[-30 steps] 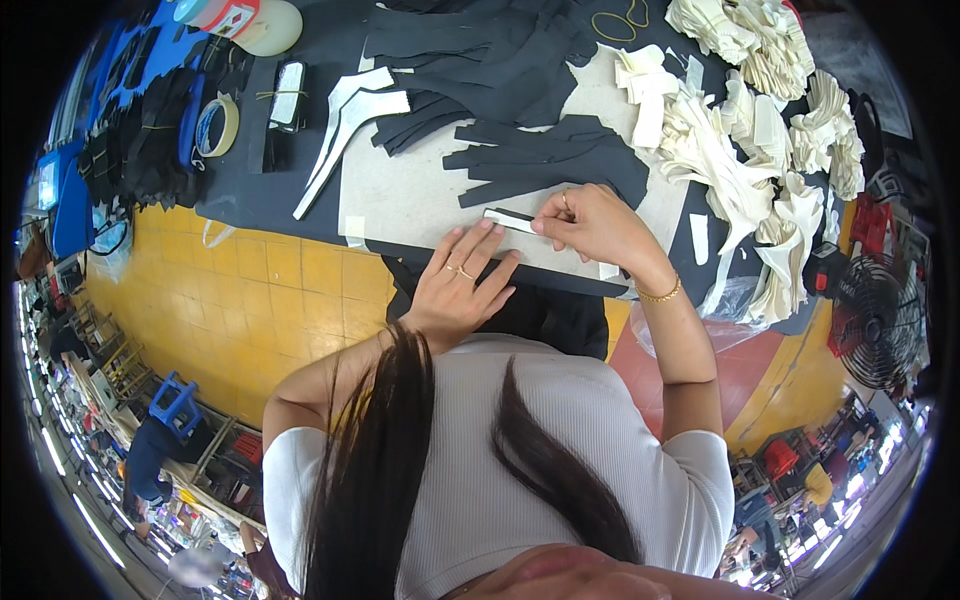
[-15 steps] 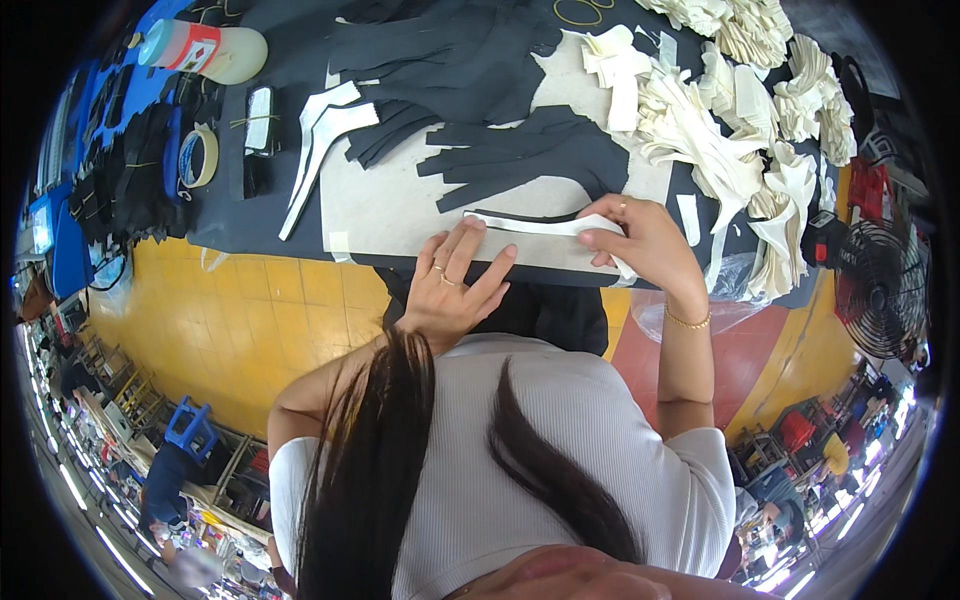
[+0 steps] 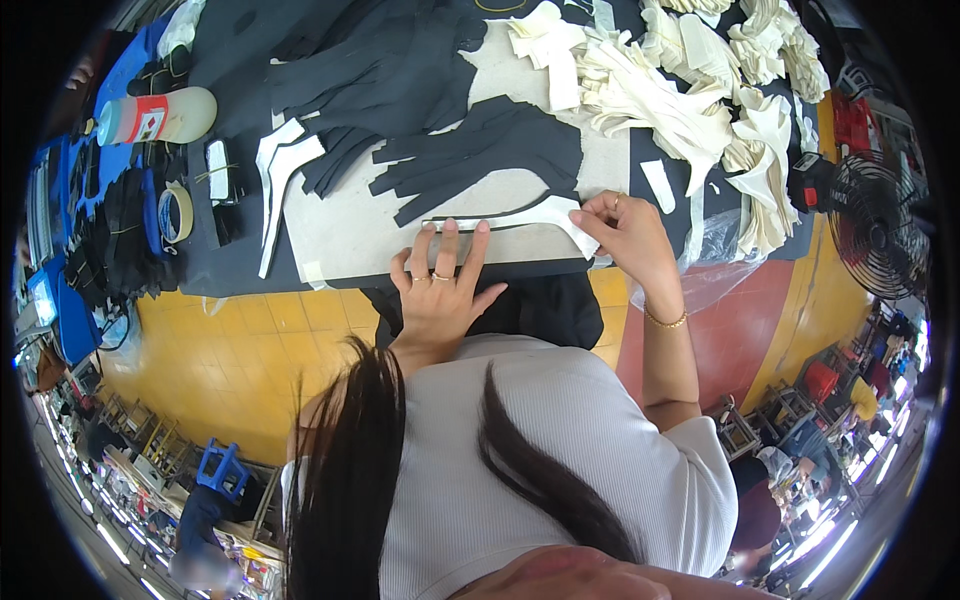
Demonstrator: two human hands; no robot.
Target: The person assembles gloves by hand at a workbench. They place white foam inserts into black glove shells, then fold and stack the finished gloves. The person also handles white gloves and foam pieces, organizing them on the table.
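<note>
A long white fabric piece [image 3: 556,214] with a curved, widened right end lies along the near part of the pale work sheet [image 3: 340,235]. A dark edge of a black piece [image 3: 519,211] shows along its far side. My left hand [image 3: 436,290] is spread, its fingertips resting flat on the narrow left end of the white piece. At the wide right end, my right hand [image 3: 632,240] pinches the corner between thumb and fingers. Just beyond lies a fanned pile of black fabric pieces [image 3: 500,150]. Two white-and-black pieces [image 3: 285,170] lie together farther left.
Cream fabric bundles [image 3: 655,100] crowd the far right, with a small white scrap [image 3: 657,186] nearer. On the left are a bottle [image 3: 160,116], a tape roll [image 3: 176,212] and a tied packet [image 3: 218,172]. A fan [image 3: 872,225] stands beyond the right end.
The white piece's wide end now lies flatter and shows more. My right hand has shifted to its outer corner. My left fingers have spread along the narrow end. The view has shifted too.
</note>
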